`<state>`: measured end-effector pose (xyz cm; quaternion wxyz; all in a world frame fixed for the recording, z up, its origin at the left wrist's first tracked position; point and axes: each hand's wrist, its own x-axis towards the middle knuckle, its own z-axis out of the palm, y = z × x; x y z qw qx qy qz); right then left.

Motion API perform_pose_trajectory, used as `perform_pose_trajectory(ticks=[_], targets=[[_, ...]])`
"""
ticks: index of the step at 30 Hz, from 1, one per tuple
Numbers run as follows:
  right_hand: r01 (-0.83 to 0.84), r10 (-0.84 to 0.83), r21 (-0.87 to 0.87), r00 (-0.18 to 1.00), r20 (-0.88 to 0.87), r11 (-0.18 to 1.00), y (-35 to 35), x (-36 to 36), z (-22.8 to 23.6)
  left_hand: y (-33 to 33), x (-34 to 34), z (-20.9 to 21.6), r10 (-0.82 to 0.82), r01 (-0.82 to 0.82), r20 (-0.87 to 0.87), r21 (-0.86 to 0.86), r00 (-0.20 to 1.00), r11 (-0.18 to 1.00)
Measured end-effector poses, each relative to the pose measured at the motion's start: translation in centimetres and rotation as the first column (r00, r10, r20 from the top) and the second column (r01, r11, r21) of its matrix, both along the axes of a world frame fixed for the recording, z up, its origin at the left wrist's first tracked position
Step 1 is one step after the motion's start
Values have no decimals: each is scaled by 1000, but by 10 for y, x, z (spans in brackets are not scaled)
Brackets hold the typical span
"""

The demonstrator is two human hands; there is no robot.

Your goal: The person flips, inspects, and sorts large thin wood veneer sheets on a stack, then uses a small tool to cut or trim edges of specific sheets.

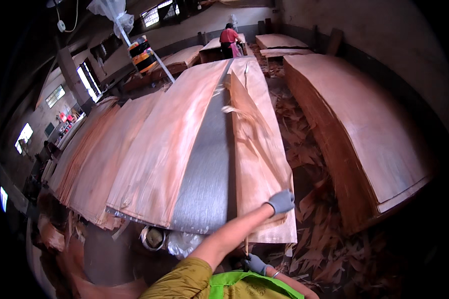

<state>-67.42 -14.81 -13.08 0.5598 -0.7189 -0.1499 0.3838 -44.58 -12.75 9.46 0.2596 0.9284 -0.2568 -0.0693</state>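
My left hand (282,201), in a grey glove, reaches across to the right over a wood veneer sheet (257,172). Its fingers are closed on the near right part of this sheet, which is lifted and creased along its length. Low in front of my body, my right hand (257,264), gloved too, is closed around a thin, light wooden stick (246,245) that points up at the sheet's near edge. What lies at the stick's far end cannot be made out. Under the sheet lies more veneer, beside a dark grey metal surface (204,184).
Left of the metal strip, veneer sheets (154,144) lie overlapping. A tall veneer stack (364,124) stands at right, with veneer scraps (324,234) on the floor between. A bucket (153,238) and plastic bag (184,243) sit below the near edge. Another person (229,37) works far off.
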Motion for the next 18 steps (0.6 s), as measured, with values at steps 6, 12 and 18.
perform_pose_trajectory(ticks=[6, 12, 18], targets=[[-47, 40, 96, 996, 74, 994, -1, 6, 31, -28, -14, -78, -161, 191, -145, 222, 976, 956], [-149, 159, 71, 972, -171, 986, 10, 21, 62, 14, -37, -99, -197, 259, -239, 264, 951, 929], [-359, 430, -288, 869, 245, 888, 19, 40, 85, 57, -45, -102, -207, 254, -431, 54, 878, 966]])
